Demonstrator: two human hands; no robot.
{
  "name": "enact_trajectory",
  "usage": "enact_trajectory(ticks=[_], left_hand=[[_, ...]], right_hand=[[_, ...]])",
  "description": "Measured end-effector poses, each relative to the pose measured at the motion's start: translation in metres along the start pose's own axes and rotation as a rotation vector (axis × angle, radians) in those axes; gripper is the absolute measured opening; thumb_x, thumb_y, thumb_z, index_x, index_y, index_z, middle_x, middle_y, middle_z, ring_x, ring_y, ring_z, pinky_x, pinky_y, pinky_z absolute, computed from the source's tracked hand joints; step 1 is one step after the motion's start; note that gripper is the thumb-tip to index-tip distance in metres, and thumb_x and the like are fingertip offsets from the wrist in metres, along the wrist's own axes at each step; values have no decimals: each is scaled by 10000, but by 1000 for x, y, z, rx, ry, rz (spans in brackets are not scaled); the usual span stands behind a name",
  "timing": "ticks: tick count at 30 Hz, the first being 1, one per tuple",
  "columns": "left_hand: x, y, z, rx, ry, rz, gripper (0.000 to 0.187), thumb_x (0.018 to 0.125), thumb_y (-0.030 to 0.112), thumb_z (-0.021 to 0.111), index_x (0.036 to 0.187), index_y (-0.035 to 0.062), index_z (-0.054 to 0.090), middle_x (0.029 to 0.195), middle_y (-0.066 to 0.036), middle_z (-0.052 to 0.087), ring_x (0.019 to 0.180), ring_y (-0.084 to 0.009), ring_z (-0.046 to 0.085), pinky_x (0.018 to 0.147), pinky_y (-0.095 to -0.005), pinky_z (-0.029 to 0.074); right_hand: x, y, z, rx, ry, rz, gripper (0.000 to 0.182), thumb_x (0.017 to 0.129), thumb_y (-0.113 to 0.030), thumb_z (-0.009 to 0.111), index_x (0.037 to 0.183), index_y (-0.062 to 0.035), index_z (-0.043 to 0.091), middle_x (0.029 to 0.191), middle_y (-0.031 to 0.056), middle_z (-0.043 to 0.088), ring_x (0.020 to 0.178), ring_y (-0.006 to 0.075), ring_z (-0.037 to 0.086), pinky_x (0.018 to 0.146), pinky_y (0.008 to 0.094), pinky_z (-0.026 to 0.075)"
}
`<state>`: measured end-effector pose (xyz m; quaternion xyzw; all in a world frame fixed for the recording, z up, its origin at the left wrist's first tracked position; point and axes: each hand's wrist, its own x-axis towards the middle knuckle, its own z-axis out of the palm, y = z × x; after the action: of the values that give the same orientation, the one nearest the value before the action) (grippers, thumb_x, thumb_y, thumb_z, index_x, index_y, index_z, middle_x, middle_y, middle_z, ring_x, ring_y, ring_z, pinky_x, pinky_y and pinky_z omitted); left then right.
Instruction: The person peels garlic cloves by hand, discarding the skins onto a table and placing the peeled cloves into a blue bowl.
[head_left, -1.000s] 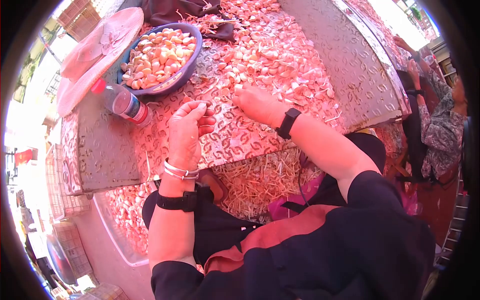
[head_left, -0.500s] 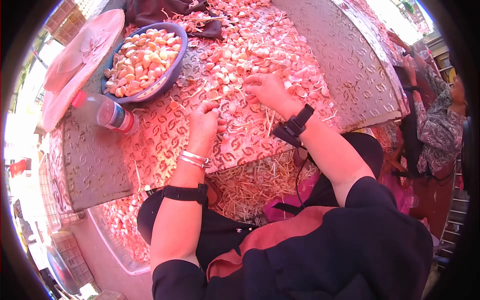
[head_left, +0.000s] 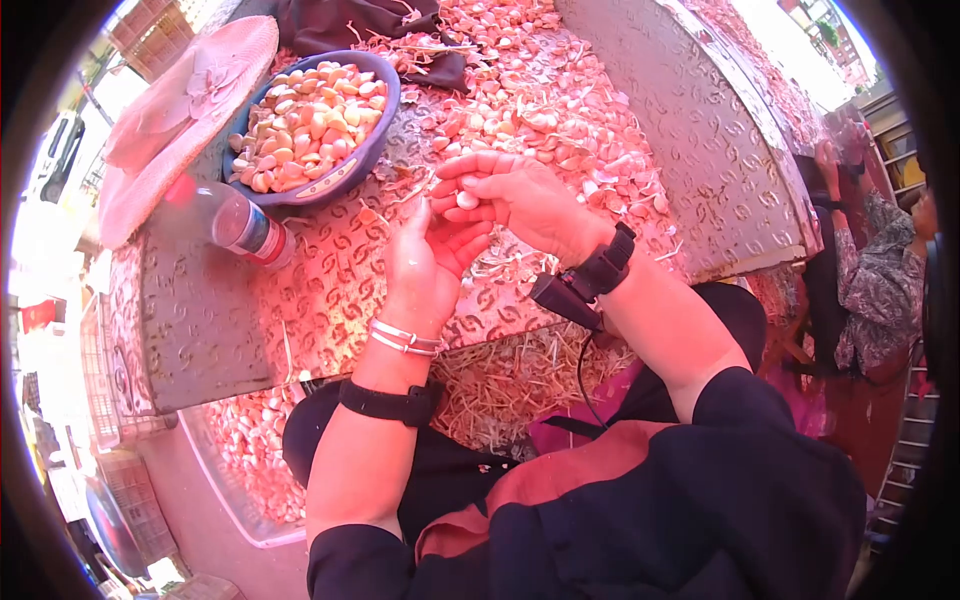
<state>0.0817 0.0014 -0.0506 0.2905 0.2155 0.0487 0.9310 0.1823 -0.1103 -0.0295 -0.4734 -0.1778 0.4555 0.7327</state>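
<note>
1. As the right hand (head_left: 535, 200) pinches 1 garlic clove (head_left: 467, 200), its grip narrow, the left hand (head_left: 425, 265) is loosely cupped at 7 o'clock.
2. The step seems to be handling this clove over the desk (head_left: 340, 290).
3. The next move probably calls for a light touch.

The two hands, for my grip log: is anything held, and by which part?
The right hand holds a garlic clove between thumb and fingers; which end isn't clear. The left hand shows nothing held.

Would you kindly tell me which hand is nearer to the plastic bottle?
Left. The left hand is right of the bottle, not touching; the right hand is farther right.
</note>
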Motion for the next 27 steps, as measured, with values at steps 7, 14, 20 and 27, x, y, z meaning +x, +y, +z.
enact_trajectory(ticks=[7,14,20,27], left_hand=[[-4,8,0,-224,46,51,375,973,300,315,1098,1,504,1012,-156,592,907,-259,607,806,-385,523],[-14,19,-13,-180,-56,10,359,958,191,364,1129,-117,431,1075,-243,539,1006,-330,572,876,-363,511],[-28,24,-9,-182,-169,94,317,861,-59,407,1170,-129,416,1146,-251,515,1110,-354,523,927,-349,493],[-39,31,-1,29,-151,146,280,940,74,432,1176,-75,449,988,-191,601,893,-263,642,759,-287,556]], right_hand=[[0,-4,24,-252,-38,-168,283,901,-80,486,1170,-7,536,1047,100,617,983,163,595,857,279,474],[0,15,-15,-1546,75,-138,191,788,-50,558,958,-30,641,969,145,624,852,277,618,741,349,495],[0,54,-29,-1788,7,-458,131,698,-68,599,820,-20,602,866,151,591,870,325,589,738,410,486],[4,45,-26,-1810,14,-185,148,705,-26,579,850,0,598,844,175,619,809,323,618,700,403,498]])
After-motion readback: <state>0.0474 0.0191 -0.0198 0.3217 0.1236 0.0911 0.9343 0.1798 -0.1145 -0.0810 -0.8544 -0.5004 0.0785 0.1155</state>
